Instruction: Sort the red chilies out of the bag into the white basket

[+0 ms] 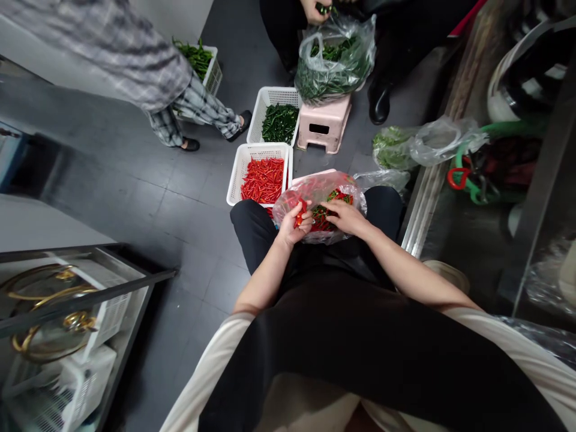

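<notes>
My left hand [295,225] is closed around several red chili peppers [301,211], held over the left side of a clear plastic bag [282,201]. My right hand [345,216] reaches into the bag, its fingers stretched over a heap of red chilies with green stems [321,223]. Whether those fingertips grip a chili cannot be made out. The bag lies open between my knees. Just beyond my left knee, a white basket [231,183] holds loose red chilies [263,182].
Behind it stands another white basket [252,123] with green chilies [279,123]. A pink stool [321,129] bears a bag of green chilies [330,72], beside a seated co-worker's hand [315,11]. Another person in plaid trousers [207,111] stands left. A metal rack [135,282] is at lower left.
</notes>
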A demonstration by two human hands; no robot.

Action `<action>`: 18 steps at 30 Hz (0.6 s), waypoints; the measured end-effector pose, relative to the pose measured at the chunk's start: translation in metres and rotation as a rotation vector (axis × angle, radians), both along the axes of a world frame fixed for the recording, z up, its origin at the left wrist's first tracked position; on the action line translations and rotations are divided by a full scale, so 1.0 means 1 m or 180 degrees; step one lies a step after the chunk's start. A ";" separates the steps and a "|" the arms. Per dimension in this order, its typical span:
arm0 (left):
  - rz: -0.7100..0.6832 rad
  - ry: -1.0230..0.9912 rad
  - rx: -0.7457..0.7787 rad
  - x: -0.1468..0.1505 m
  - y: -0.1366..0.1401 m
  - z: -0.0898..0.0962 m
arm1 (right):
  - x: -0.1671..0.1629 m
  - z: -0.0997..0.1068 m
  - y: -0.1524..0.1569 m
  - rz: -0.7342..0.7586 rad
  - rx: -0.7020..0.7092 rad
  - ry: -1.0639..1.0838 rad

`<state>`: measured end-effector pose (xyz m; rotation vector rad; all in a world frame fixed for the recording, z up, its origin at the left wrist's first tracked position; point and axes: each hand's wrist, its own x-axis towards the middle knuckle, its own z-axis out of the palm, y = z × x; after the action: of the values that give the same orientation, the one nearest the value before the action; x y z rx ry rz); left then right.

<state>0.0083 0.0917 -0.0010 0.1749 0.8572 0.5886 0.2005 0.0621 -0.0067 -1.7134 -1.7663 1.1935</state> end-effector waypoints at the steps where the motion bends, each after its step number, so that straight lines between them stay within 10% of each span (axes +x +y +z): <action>1: -0.0033 -0.0124 -0.0111 0.000 0.000 0.001 | 0.002 -0.001 0.002 -0.0089 0.0135 -0.0121; 10: -0.0108 -0.0613 -0.0312 -0.002 0.002 -0.002 | -0.006 -0.008 0.017 -0.0255 -0.0317 -0.0367; 18: -0.0523 -0.0151 0.0761 -0.025 0.013 0.014 | 0.006 -0.003 0.034 0.0288 -0.0283 -0.1886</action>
<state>-0.0167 0.1046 0.0134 0.4430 0.7173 0.5376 0.2065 0.0965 -0.0100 -2.2242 -2.1611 0.8551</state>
